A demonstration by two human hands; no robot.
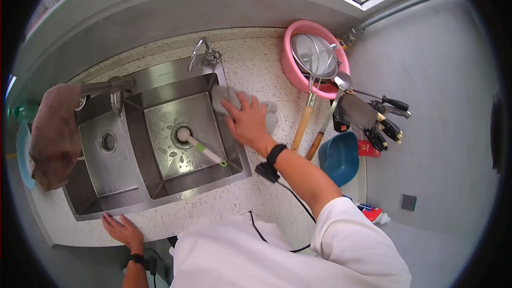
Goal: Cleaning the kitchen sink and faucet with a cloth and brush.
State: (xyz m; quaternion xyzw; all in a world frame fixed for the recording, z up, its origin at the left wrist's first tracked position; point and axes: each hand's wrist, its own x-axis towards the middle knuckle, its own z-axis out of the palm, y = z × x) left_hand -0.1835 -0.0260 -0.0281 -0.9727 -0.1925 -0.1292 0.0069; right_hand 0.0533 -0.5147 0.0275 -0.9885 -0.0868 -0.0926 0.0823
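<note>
My right hand holds a grey cloth down over the right rim of the double stainless steel sink, its fingers spread across the fabric. Part of the cloth hangs over the basin's edge. My left hand rests on the speckled countertop at the sink's front left, touching the edge and holding nothing. Inside the larger basin, a white and green-handled dish brush lies with its round head over the drain. Water drops spot the basin floor.
A pink basin holds strainers at the back right. Near it are knives, a cleaver, a wooden-handled spatula and a blue container. A brown towel hangs over the left faucet; a small tap stands behind.
</note>
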